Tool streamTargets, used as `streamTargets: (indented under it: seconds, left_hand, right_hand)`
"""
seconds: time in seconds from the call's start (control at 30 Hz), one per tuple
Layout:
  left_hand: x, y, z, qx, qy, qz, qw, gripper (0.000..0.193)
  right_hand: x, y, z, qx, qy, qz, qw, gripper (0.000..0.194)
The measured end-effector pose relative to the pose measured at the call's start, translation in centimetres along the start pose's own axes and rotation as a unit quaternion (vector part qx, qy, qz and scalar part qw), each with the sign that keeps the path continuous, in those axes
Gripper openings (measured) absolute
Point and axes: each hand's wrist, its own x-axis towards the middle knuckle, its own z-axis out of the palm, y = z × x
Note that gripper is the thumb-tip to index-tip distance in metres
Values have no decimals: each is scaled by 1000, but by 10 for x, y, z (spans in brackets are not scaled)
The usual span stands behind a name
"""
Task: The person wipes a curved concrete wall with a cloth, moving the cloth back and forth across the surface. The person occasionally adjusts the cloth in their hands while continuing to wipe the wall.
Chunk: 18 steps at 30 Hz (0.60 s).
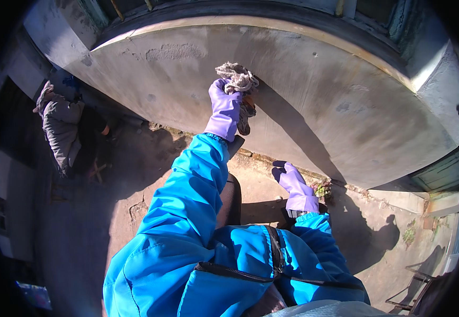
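My left hand [224,104], in a purple rubber glove, reaches forward and grips a crumpled, dirty grey cloth [238,77] against the concrete wall [292,91] below a window ledge. Part of the cloth hangs down beside the wrist, with a bit of orange showing. Lower and to the right, my right hand [294,185], gloved the same way, holds nothing; its fingers are apart and slightly curled, near the foot of the wall. Both arms wear bright blue sleeves. The left arm's shadow falls across the wall.
A person in a grey jacket [61,126] is at the left, near the wall. The window ledge [229,20] juts out above. A small plant [323,189] grows at the wall's foot. A metal-framed object [415,283] stands at lower right.
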Motion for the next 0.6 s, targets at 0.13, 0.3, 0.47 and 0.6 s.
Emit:
streamTargets:
  seconds: [0.13, 0.3, 0.47, 0.6]
  left_hand:
    - [60, 83, -1, -140, 23, 310, 940, 44]
    - [85, 86, 16, 69, 160, 448, 877, 55]
    - [51, -6, 11, 75, 125, 322, 935, 48]
    - [26, -59, -13, 69, -55, -5, 996, 42]
  right_hand:
    - [3, 3, 7, -6, -4, -37, 999, 47]
    - [-2, -2, 8, -7, 8, -54, 998, 48]
    - [-7, -8, 5, 54, -38, 22, 998, 48]
    - [4, 3, 8, -20, -3, -37, 999, 44]
